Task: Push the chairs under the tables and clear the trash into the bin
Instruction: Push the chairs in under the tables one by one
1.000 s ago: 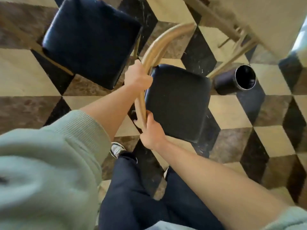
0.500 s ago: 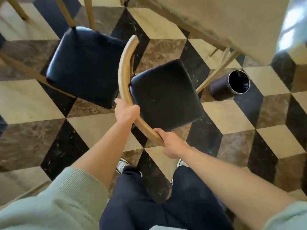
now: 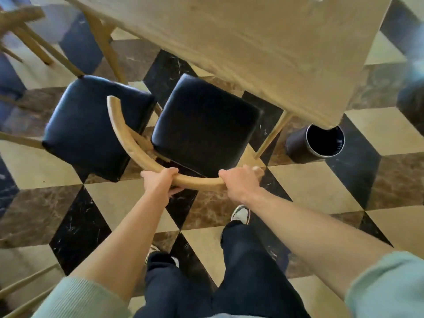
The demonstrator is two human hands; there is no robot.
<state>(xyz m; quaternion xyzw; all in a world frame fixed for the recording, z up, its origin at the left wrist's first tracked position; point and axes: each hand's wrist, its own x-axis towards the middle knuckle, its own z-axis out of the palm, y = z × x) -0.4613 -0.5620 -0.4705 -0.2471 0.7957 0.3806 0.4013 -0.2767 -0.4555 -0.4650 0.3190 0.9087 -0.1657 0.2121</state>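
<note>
Two chairs and one table fill my view as I look down past my own arms at a checkered stone floor (image 3: 321, 191) of cream, brown and black tiles. The largest thing is the pale wooden table (image 3: 241, 37), running across the top of the view, its near right corner hanging over a dark round bin (image 3: 314, 143) that stands on the floor, open mouth showing. Below the table's near edge is the chair (image 3: 204, 125) I am moving: a black padded seat with a curved wooden backrest. The far edge of its seat reaches just about to the table's near edge; most of the seat is out in the open, so I judge this chair has yet to be pushed under. Just left of it is a second chair (image 3: 91, 125) with the same black seat, also clear of the table and not yet tucked in. My left hand (image 3: 160, 182) is wrapped around the backrest left of its middle, fingers curled over the rail, thumb beneath. My right hand (image 3: 238, 182) clamps the rail near its right end. I see no trash anywhere on the visible tabletop or floor; part of the table is blurred, so I cannot say whether any is left.
</note>
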